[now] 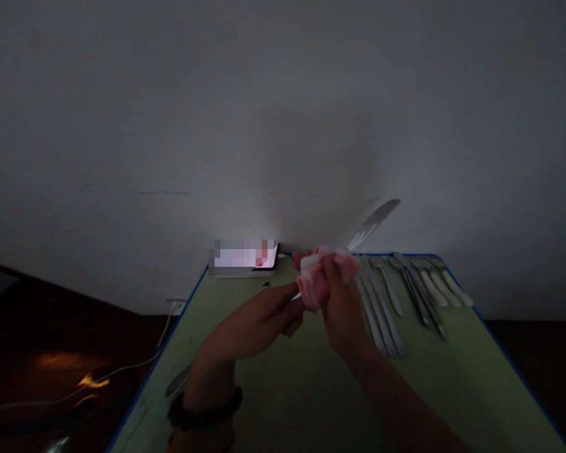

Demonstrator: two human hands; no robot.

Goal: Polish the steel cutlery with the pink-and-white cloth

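Note:
A table knife (376,219) is held slanting over the table, its rounded blade pointing up and to the right. My right hand (342,308) is closed around a pink and white cloth (315,283) wrapped about the knife's middle. From the left, my left hand (268,314) grips the lower end of the knife, where a little metal shows between the fingers and the cloth. Most of the handle is hidden. Just right of my right hand lie several metal pieces of cutlery (382,314) side by side.
Dark-handled cutlery (417,296) and several white-handled forks (436,283) lie farther right on the green table (283,402). A lit screen device (236,258) stands at the back left, by the wall. Another metal utensil (177,382) lies near my left wrist. A white cable (127,365) runs left of the table.

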